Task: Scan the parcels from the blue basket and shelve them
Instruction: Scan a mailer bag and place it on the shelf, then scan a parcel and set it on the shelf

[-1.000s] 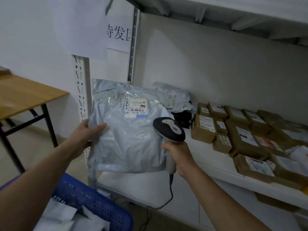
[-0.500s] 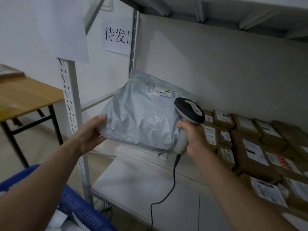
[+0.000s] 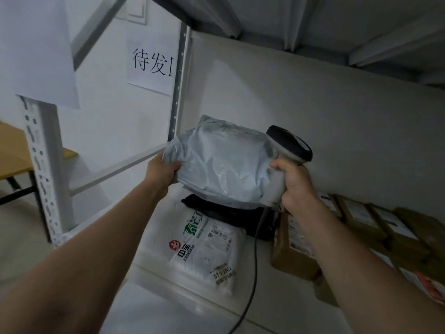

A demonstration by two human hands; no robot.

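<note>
A puffy grey plastic mailer bag (image 3: 224, 165) is held up inside the shelf bay, above a black parcel (image 3: 231, 213) and a white printed mailer (image 3: 204, 247) lying on the white shelf board (image 3: 183, 307). My left hand (image 3: 161, 173) grips the bag's left edge. My right hand (image 3: 295, 186) grips the handle of a corded barcode scanner (image 3: 287, 150), whose dark head sits against the bag's right side. The bag's label is not visible. The blue basket is out of view.
Brown cardboard parcels (image 3: 361, 227) with labels fill the shelf to the right. The upper shelf (image 3: 313, 25) hangs overhead. A perforated white upright (image 3: 41, 169) stands at left, with a wooden table (image 3: 14, 150) beyond it. The scanner cable (image 3: 252, 273) trails down over the shelf.
Both hands have carried the grey bag deeper into the shelf and further back, over the parcels lying there. The view has tilted up and the blue basket has dropped out of sight.
</note>
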